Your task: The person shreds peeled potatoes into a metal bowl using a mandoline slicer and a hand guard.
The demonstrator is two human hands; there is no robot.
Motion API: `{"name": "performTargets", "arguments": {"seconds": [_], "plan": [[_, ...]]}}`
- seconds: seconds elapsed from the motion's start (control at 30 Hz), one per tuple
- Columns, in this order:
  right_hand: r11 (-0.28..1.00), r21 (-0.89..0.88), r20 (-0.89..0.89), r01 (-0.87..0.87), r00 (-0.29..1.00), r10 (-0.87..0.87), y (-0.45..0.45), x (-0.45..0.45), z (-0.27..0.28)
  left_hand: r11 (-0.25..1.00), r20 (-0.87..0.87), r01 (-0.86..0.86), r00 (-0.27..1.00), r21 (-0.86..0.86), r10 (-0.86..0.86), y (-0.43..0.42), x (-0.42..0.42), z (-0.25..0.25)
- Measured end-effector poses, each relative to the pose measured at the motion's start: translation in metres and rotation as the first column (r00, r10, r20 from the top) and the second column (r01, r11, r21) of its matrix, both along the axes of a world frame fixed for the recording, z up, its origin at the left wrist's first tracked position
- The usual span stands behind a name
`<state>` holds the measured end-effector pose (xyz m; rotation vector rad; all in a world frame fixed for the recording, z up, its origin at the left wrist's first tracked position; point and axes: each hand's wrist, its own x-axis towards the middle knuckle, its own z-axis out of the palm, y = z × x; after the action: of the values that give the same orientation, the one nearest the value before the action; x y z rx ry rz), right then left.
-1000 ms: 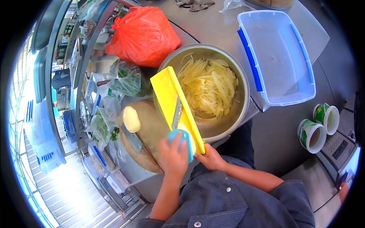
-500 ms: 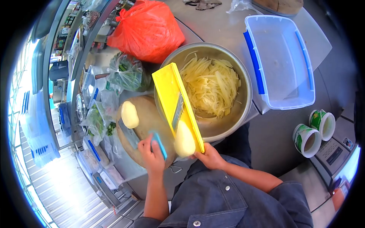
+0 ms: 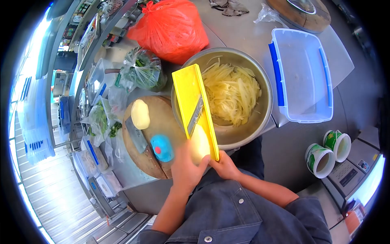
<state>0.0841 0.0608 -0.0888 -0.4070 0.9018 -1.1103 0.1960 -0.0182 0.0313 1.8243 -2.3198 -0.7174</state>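
My left hand (image 3: 187,168), its fingers blurred by motion, closes around the lower part of a peeled potato (image 3: 200,142) lying on a yellow mandoline slicer (image 3: 187,85). My right hand (image 3: 226,166) grips the slicer's lower end. The slicer slants over the left rim of a steel bowl (image 3: 266,110) that holds pale yellow shreds (image 3: 231,93). To the left, a round wooden cutting board (image 3: 136,160) carries another peeled potato (image 3: 140,114), a knife (image 3: 136,136) and a blue hand guard (image 3: 162,148) with a red knob.
A red plastic bag (image 3: 170,32) stands behind the bowl, bagged greens (image 3: 142,71) beside it. Right of the bowl is a clear container (image 3: 304,77) with blue clips. Two white-green buckets (image 3: 320,160) stand lower right. Another wooden block (image 3: 321,16) sits at the far edge.
My left hand has put the blue hand guard down on the cutting board and moved right onto the potato on the slicer. My right hand still grips the slicer. The view has shifted slightly.
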Motion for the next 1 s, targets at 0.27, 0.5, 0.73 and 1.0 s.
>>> {"name": "performTargets", "arguments": {"seconds": [0.27,0.5,0.73,1.0], "plan": [[0.999,0.031,-0.069,0.018,0.998,-0.016,0.003,0.004,-0.005,0.935,-0.005,-0.214,0.974,0.284,0.225,-0.016,0.001,-0.02],[1.0,0.017,-0.146,-0.001,0.989,0.004,0.001,0.005,-0.005,0.993,0.103,0.086,0.992,-0.079,-0.077,-0.003,-0.005,-0.018],[0.999,0.046,-0.377,0.016,0.926,0.003,0.002,0.004,0.013,0.996,0.025,-0.085,0.996,0.009,0.085,0.004,-0.005,-0.027],[0.995,0.076,-0.233,0.063,0.972,-0.044,0.004,0.012,0.005,0.985,-0.029,-0.15,0.988,0.081,0.152,0.0,0.005,-0.027]]}}
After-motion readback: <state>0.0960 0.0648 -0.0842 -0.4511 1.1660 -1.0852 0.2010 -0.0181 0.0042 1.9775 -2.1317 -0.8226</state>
